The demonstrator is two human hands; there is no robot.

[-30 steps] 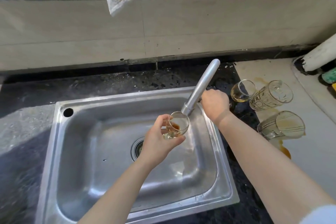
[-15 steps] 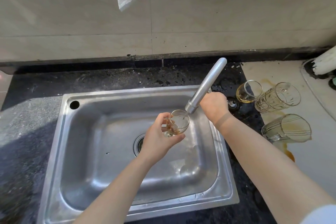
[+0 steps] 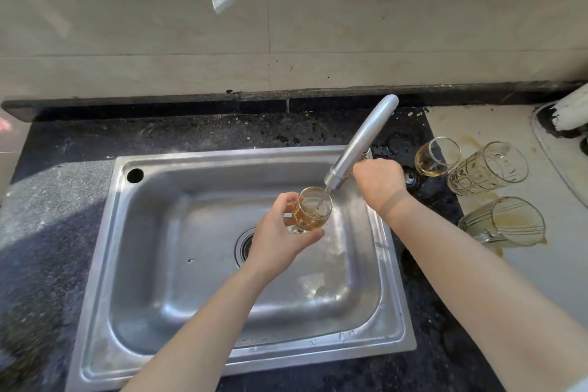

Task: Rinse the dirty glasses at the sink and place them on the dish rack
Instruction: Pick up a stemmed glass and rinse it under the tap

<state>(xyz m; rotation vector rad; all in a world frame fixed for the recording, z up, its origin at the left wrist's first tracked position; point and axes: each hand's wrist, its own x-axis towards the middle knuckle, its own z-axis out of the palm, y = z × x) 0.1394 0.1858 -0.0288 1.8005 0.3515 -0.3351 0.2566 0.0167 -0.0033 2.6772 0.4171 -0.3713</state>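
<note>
Risk first: the small glass [image 3: 312, 211] is gripped by the left hand [image 3: 280, 234] round bowl and stem, held over the sink [image 3: 149, 169] with its rim just under the faucet spout [image 3: 361, 143]. The rim could be knocked on the spout if lifted, and a wet slip would drop it on the steel basin. Splash-over is likely if the flow is opened too far. The right hand [image 3: 378, 183] is set at the faucet base, fingers hidden, so its grip cannot be told. Contents: brown liquid thinned by a thin water stream, roughly half full. On the table to the right, three are lying on their sides: a second small glass [image 3: 436, 157] with yellowish dregs, a patterned glass [image 3: 486, 170] and a ribbed mug [image 3: 506, 223], both stained, with brown spill beside them. These could be rolled by the right forearm. No dish rack is in view.
</note>
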